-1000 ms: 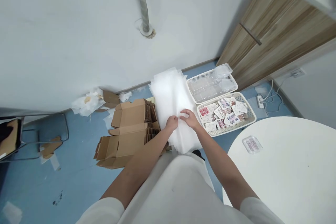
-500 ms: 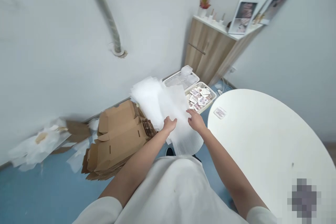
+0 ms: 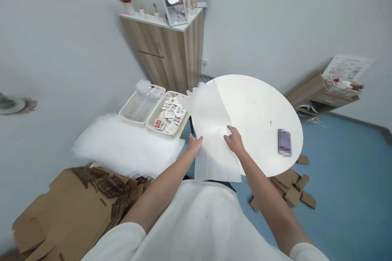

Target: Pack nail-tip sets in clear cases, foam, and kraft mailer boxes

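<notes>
A thin white foam sheet (image 3: 211, 126) stretches between my hands, its far part over the near left side of the round white table (image 3: 260, 106) and its ribbed near end hanging by my shirt. My left hand (image 3: 195, 144) is closed on the sheet's left edge, thumb on top. My right hand (image 3: 235, 140) grips its right side, fingers bent and thumb pointing inward. A stack of similar white foam sheets (image 3: 128, 142) lies to the left of my left hand. Whatever lies on the table beneath the sheet is hidden.
Flattened cardboard boxes (image 3: 70, 208) are piled at lower left. Two white baskets stand behind the foam stack, one with clear plastic pieces (image 3: 143, 102), one with small printed packets (image 3: 171, 114). A wooden cabinet (image 3: 162, 49) stands behind; cardboard pieces (image 3: 290, 187) lie on the floor.
My view has turned right, towards the table. Both hands have carried the foam sheet from beside the stack to over the table's left side. The small packet seen there earlier is out of sight.
</notes>
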Demonstrator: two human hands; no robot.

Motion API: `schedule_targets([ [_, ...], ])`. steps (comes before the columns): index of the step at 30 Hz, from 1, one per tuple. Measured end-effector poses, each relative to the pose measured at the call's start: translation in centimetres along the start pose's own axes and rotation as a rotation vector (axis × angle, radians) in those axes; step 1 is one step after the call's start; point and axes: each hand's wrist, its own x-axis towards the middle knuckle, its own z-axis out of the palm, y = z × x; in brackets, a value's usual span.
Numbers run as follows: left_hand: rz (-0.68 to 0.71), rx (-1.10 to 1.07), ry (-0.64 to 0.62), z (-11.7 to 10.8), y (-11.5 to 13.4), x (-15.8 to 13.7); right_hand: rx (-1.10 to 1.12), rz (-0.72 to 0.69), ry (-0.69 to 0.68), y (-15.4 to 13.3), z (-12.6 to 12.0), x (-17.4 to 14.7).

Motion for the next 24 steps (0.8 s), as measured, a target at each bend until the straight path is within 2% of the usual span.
schedule_targets([
  [4,-0.012,0.049,-0.131,4.9,1.6,-0.4,0.066,0.218,0.148,6.0,-2.8,-0.3],
  [7,-0.016,0.087,-0.204,7.7,2.2,-0.3,0.077,0.292,0.201,10.1,-3.9,-0.2],
  [9,0.006,0.127,-0.218,9.2,2.5,0.0,0.068,0.304,0.19,12.6,-4.3,-0.1],
  [12,0.078,0.212,-0.203,11.1,2.9,0.6,0.009,0.316,0.104,15.6,-4.5,0.1],
  [16,0.158,0.304,-0.173,12.9,3.4,1.1,-0.152,0.352,-0.029,17.8,-4.6,0.5],
  [19,0.191,0.334,-0.165,13.7,3.8,1.2,-0.219,0.358,-0.074,18.3,-4.5,1.0],
  [21,0.199,0.355,-0.159,13.9,4.0,1.3,-0.237,0.352,-0.059,18.4,-4.4,1.2],
  [24,0.216,0.414,-0.155,14.0,4.3,1.1,-0.241,0.313,0.033,18.0,-4.4,1.0],
])
